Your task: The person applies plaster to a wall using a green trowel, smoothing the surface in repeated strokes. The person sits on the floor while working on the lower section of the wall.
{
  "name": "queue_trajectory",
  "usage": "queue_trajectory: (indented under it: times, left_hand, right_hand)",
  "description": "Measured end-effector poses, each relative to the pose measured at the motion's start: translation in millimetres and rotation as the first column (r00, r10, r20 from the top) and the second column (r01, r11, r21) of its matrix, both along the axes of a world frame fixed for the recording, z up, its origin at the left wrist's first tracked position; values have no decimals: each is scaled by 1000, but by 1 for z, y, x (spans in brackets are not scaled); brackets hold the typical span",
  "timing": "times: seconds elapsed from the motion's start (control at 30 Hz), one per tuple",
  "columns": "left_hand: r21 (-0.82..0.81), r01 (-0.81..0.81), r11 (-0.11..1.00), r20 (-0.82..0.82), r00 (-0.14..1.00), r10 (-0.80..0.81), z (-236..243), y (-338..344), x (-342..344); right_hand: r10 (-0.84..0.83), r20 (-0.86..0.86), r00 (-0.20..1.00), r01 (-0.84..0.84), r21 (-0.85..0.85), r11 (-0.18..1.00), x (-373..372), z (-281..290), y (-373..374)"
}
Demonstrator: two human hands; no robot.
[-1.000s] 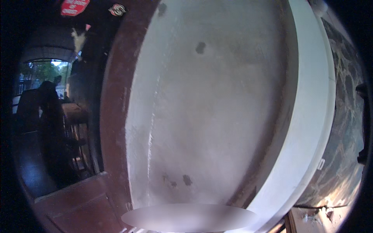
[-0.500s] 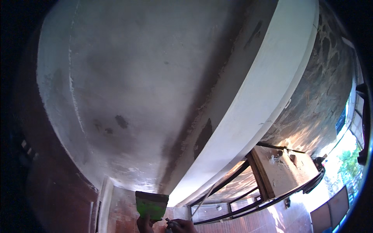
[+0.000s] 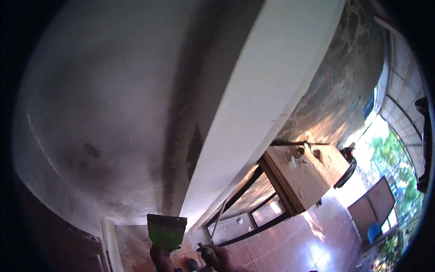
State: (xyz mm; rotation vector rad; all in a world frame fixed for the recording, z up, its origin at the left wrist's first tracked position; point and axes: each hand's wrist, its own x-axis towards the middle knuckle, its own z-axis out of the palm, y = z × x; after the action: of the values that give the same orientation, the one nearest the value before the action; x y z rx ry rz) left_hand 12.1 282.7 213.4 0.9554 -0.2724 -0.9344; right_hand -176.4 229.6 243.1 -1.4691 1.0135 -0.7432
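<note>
Low in the view, my left hand [image 3: 161, 256] grips a wide, flat green putty scraper [image 3: 166, 232] from below, its straight, darker edge facing up. Just to the right, my right hand [image 3: 216, 257] is closed with a small, pale tip poking out of its fingers; what it belongs to is too dark to tell. A gap separates the two hands. Beyond the scraper rises a grey plastered wall [image 3: 113, 122] with dark blotches and a rough seam. The scraper overlaps the wall's lower end in view; whether it touches is unclear.
A white pillar [image 3: 253, 95] runs diagonally beside the wall. To its right stands a table [image 3: 308, 174] with small things on top and a dark-framed structure [image 3: 253, 222] below. Reddish tiles [image 3: 290, 240] cover the floor. Brown panels [image 3: 374, 206] stand near the bright opening.
The view has swung right, so wall and pillar sit farther left and more floor shows. The scraper stays in my left hand; more of my right hand is visible.
</note>
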Motion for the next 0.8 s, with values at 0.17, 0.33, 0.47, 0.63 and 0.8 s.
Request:
queue_trajectory:
  times: [0.17, 0.33, 0.47, 0.63, 0.8]
  left_hand:
    - [-26, 74, 997, 28, 997, -73, 15, -25, -7]
    - [-3, 33, 999, 51, 998, -32, 24, -28, -9]
    - [51, 16, 999, 33, 999, -18, 25, -26, -8]
    - [67, -98, 993, -63, 993, 103, 30, -25, -16]
    - [99, -224, 969, -55, 972, 230, 36, -30, -22]
  right_hand:
    - [240, 83, 967, -230, -117, 966, 4, 18, -16]
    - [334, -24, 942, -322, -335, 885, -12, 57, -28]
    - [355, 5, 935, -340, -271, 901, -23, 68, -40]
    - [345, 74, 936, -327, -188, 926, -36, 56, -61]
    - [255, 35, 966, -244, -181, 953, -44, 62, -86]
